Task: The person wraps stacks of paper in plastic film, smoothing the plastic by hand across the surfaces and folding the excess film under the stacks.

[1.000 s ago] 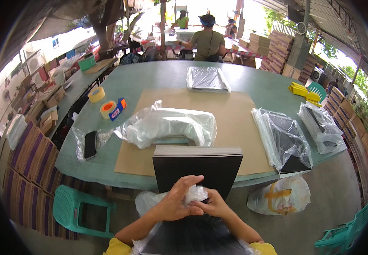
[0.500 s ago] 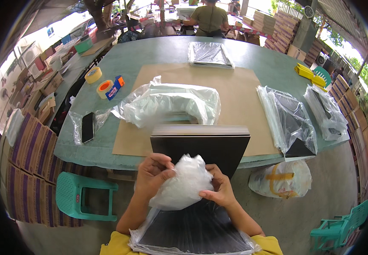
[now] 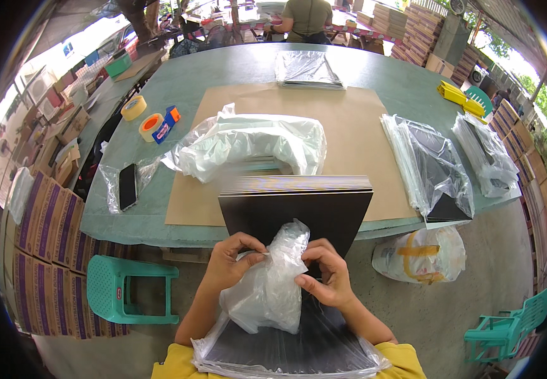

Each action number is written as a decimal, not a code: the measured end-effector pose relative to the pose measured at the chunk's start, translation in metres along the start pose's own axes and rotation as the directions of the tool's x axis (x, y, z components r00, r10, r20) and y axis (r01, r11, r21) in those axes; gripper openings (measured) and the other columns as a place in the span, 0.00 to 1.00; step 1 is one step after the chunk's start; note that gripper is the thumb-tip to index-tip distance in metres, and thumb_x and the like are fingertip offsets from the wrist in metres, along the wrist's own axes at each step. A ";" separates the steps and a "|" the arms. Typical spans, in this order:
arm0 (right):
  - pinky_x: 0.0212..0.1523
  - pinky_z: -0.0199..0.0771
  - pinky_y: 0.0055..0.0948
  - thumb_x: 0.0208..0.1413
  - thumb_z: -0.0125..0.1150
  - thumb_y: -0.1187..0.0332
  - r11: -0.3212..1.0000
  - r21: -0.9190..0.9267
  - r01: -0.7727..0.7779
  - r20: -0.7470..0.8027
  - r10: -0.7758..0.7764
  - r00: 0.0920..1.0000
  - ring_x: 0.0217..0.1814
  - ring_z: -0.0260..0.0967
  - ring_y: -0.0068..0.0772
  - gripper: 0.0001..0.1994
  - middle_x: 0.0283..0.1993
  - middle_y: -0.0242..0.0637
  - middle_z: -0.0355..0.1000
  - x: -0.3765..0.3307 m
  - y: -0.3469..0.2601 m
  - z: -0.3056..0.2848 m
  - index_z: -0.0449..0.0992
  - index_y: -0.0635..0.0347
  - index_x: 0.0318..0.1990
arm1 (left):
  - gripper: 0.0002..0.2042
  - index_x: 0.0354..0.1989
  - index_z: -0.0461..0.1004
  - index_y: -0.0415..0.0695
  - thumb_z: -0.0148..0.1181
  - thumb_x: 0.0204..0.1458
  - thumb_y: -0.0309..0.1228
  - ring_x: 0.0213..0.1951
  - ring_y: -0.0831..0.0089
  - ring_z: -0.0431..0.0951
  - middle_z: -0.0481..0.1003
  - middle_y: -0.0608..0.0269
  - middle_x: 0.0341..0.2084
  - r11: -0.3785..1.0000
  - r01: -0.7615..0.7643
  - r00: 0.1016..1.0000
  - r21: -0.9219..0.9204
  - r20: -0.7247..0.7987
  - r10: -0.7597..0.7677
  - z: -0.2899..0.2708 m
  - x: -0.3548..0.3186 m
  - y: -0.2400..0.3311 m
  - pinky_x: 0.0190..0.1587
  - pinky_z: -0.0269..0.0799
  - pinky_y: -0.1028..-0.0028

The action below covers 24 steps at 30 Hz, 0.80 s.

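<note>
A crumpled, translucent plastic bag (image 3: pixel 270 284) hangs between my hands, bunched and upright at its top. My left hand (image 3: pixel 232 260) pinches its upper left edge between thumb and fingers. On the other side my right hand (image 3: pixel 327 275) holds the bag's edge with curled fingers, the thumb apart below. Under the bag, a black panel in clear plastic (image 3: pixel 279 354) lies on my lap. Just beyond my hands, a stack of black boards (image 3: pixel 295 211) with pale edges leans at the table's near edge.
Brown paper (image 3: pixel 362 126) covers the middle of the green table (image 3: pixel 223 66), with a white plastic sheet (image 3: pixel 254 142) on it. Tape rolls (image 3: pixel 134 108) and a phone (image 3: pixel 128 186) lie left, wrapped black panels (image 3: pixel 428 164) right. A green stool (image 3: pixel 106 287) and a taped sack (image 3: pixel 419 256) stand below.
The plastic bag has gone from a rounded bunch to a taller, narrower shape, its lower part spreading over my lap. Both hands stay at its sides. The view has tilted slightly downward.
</note>
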State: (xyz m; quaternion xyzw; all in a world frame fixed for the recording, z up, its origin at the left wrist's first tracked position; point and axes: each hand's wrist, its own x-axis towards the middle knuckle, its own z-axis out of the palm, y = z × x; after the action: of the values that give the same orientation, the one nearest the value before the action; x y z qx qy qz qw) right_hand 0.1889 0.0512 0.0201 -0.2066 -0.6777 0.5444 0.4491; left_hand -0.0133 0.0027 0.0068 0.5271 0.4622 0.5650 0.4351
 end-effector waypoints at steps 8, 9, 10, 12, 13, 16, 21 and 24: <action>0.38 0.59 0.27 0.33 0.60 0.73 0.864 -0.418 0.280 0.106 -0.259 0.960 0.37 0.60 0.36 0.09 0.32 0.37 0.64 0.006 -0.016 -0.007 0.70 0.61 0.26 | 0.06 0.28 0.70 0.37 0.56 0.40 0.19 0.32 0.78 0.70 0.71 0.64 0.26 0.996 0.057 0.996 0.072 0.060 -0.062 -0.001 0.002 -0.005 0.38 0.64 0.79; 0.38 0.60 0.26 0.34 0.60 0.74 0.826 -0.474 0.304 0.155 -0.261 0.953 0.37 0.61 0.37 0.07 0.31 0.36 0.65 0.005 -0.017 -0.007 0.71 0.60 0.25 | 0.06 0.28 0.70 0.37 0.56 0.40 0.19 0.32 0.78 0.70 0.71 0.63 0.26 0.991 0.028 0.998 0.132 0.046 -0.034 -0.001 0.002 -0.007 0.37 0.65 0.79; 0.37 0.60 0.26 0.35 0.60 0.73 0.852 -0.452 0.265 0.163 -0.214 0.963 0.35 0.61 0.36 0.06 0.29 0.35 0.65 0.003 -0.016 -0.007 0.71 0.59 0.24 | 0.06 0.28 0.71 0.37 0.56 0.39 0.19 0.32 0.77 0.70 0.71 0.63 0.26 0.981 0.000 0.999 0.192 0.033 -0.006 -0.001 0.003 -0.008 0.36 0.65 0.79; 0.35 0.60 0.26 0.36 0.61 0.72 0.894 -0.410 0.183 0.183 -0.116 0.976 0.31 0.62 0.34 0.05 0.25 0.33 0.65 0.001 -0.010 -0.005 0.71 0.59 0.22 | 0.08 0.30 0.71 0.38 0.58 0.38 0.21 0.32 0.77 0.70 0.70 0.62 0.27 0.928 -0.078 0.995 0.365 -0.027 0.094 -0.001 0.004 -0.008 0.34 0.66 0.78; 0.29 0.61 0.22 0.39 0.60 0.72 0.909 -0.377 0.180 0.184 -0.117 0.976 0.25 0.63 0.31 0.04 0.22 0.34 0.66 0.000 -0.008 -0.004 0.71 0.60 0.22 | 0.10 0.31 0.70 0.39 0.59 0.37 0.22 0.32 0.76 0.70 0.70 0.61 0.28 0.872 -0.118 0.983 0.475 -0.066 0.169 -0.001 0.006 -0.004 0.33 0.66 0.78; 0.25 0.61 0.18 0.40 0.60 0.74 0.988 -0.128 -0.085 0.038 0.090 0.995 0.23 0.64 0.23 0.03 0.23 0.32 0.68 -0.003 -0.002 0.003 0.72 0.62 0.24 | 0.17 0.38 0.69 0.42 0.62 0.36 0.26 0.31 0.74 0.70 0.70 0.59 0.29 0.955 -0.062 0.998 0.291 0.025 0.057 0.007 0.002 0.018 0.30 0.67 0.77; 0.25 0.60 0.14 0.41 0.61 0.74 0.868 0.263 -0.422 0.166 0.391 0.906 0.25 0.62 0.12 0.05 0.25 0.28 0.69 -0.011 0.016 0.008 0.73 0.63 0.27 | 0.20 0.41 0.68 0.41 0.63 0.35 0.26 0.29 0.72 0.70 0.68 0.59 0.27 0.973 -0.046 0.979 0.228 0.205 -0.001 0.045 -0.004 0.039 0.31 0.65 0.78; 0.23 0.59 0.14 0.45 0.58 0.68 0.832 0.392 -0.393 0.015 0.421 0.907 0.23 0.60 0.12 0.07 0.23 0.27 0.67 -0.007 0.012 0.007 0.71 0.62 0.25 | 0.12 0.35 0.70 0.38 0.58 0.38 0.23 0.27 0.73 0.69 0.68 0.60 0.25 0.931 -0.118 0.977 0.345 0.207 0.047 0.015 -0.005 0.019 0.30 0.64 0.79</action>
State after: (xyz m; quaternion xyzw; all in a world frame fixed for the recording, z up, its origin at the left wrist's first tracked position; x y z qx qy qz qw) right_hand 0.1835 0.0459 0.0060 -0.2730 -0.4808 0.7423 0.3787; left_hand 0.0023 -0.0053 0.0251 0.6689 0.4891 0.4354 0.3519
